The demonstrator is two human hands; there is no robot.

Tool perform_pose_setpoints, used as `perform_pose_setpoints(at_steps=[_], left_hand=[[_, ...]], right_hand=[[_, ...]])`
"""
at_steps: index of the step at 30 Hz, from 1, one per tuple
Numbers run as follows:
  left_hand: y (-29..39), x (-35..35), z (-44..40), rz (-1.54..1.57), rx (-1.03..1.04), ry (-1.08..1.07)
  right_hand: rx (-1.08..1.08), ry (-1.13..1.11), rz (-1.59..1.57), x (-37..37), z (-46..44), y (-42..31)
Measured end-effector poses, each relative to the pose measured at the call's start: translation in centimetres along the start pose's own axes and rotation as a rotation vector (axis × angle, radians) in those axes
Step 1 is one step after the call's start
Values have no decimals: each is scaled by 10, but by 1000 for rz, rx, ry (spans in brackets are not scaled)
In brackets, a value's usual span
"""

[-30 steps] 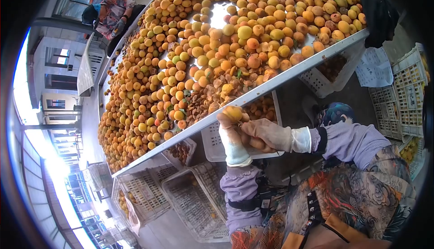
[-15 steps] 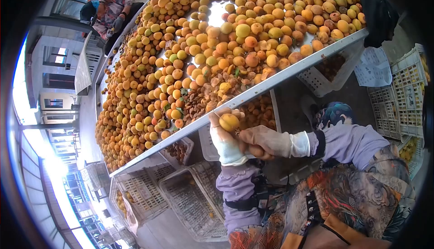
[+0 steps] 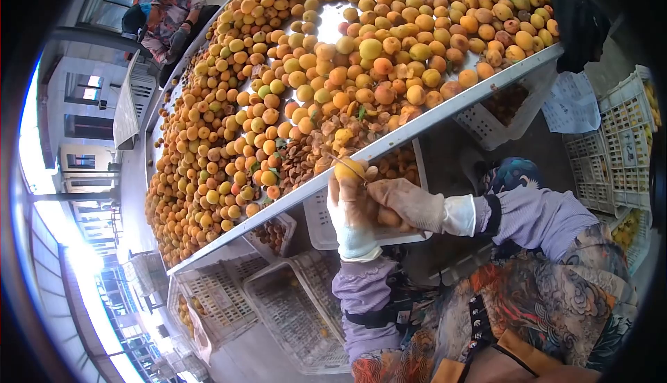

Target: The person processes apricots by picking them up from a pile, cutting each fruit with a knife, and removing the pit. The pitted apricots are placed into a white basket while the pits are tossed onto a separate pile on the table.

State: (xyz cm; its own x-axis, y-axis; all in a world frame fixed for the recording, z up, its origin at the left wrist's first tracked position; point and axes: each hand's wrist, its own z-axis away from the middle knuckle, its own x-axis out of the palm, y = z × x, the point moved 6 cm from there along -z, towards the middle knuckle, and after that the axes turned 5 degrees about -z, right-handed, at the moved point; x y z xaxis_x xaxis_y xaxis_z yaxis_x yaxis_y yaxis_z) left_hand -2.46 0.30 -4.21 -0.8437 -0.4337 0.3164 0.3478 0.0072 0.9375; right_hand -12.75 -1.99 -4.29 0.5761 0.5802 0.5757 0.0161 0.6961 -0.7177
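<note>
My left hand (image 3: 353, 216), in a pale glove with bare-looking fingertips, is closed around a yellow-orange apricot (image 3: 349, 169) at the table's near edge. My right hand (image 3: 410, 206), gloved too, is closed beside it with fingers curled inward. A thin, dark, curved strip (image 3: 346, 163) runs across the apricot from the right hand's side; it looks like a slim blade or wire, its handle hidden in the fist. Just beyond the hands lies a heap of brown pits and scraps (image 3: 306, 157). Below them a white crate (image 3: 319, 223) holds halved apricots (image 3: 399, 164).
Whole apricots (image 3: 229, 133) cover the metal-edged table (image 3: 445, 105). Plastic crates (image 3: 292, 313) stand below left, more crates (image 3: 618, 140) at right. A dark cloth (image 3: 577, 14) hangs over the table's right corner. Another person (image 3: 170, 25) works at the far left side.
The held apricot has risen slightly and turned in my left hand, and the thin strip now crosses its upper side. My right hand has moved slightly left, staying close to it.
</note>
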Motion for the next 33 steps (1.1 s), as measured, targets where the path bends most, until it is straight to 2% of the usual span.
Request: perform_pose_setpoints(at_steps=[2,4,5,7,8,10,11,13,15,16,17,20,23,24,25,29,31,32,33], left_hand=[[-4,7,3,-4,4,65],[-19,3,4,138,-168,155],[-18,5,4,140,-170,120],[-16,8,2,151,-149,122],[-15,9,1,162,-129,127],[-21,-2,-3,92,-111,153],[-22,-7,-4,21,-92,172],[-17,-8,-4,-67,-55,156],[-13,-11,-2,-154,-13,141],[-20,-12,0,-56,-104,108],[-27,-10,1,43,-195,72],[-25,4,1,142,-189,131],[-29,-3,0,93,-185,109],[-27,0,-2,92,-185,108],[-19,3,-3,39,-114,110],[-15,-3,-6,-73,29,91],[-16,-7,-8,32,12,117],[-19,-12,-10,134,-13,145],[-29,-26,-17,244,29,154]], right_hand=[[-69,5,-18,-7,-10,19],[-69,-47,76,-8,-15,27],[-69,-47,78,-9,-19,33],[-275,-3,268,-12,-24,32],[-272,-4,267,-15,-29,38],[-915,161,992,-1,-12,5],[-914,162,989,-3,-12,2],[-11,-32,250,-8,-16,15],[45,-28,186,-3,-5,4],[98,-23,120,-2,-2,4],[97,-19,118,-1,-3,7],[57,-21,-16,1,-4,12],[68,-36,-43,1,0,3],[160,-46,-107,1,1,5],[254,-56,-174,1,2,10],[267,-152,-258,1,0,17],[-33,-29,-30,-1,-4,-2],[-36,-32,-27,-1,-4,-4],[-181,-19,19,-5,-4,-16]])
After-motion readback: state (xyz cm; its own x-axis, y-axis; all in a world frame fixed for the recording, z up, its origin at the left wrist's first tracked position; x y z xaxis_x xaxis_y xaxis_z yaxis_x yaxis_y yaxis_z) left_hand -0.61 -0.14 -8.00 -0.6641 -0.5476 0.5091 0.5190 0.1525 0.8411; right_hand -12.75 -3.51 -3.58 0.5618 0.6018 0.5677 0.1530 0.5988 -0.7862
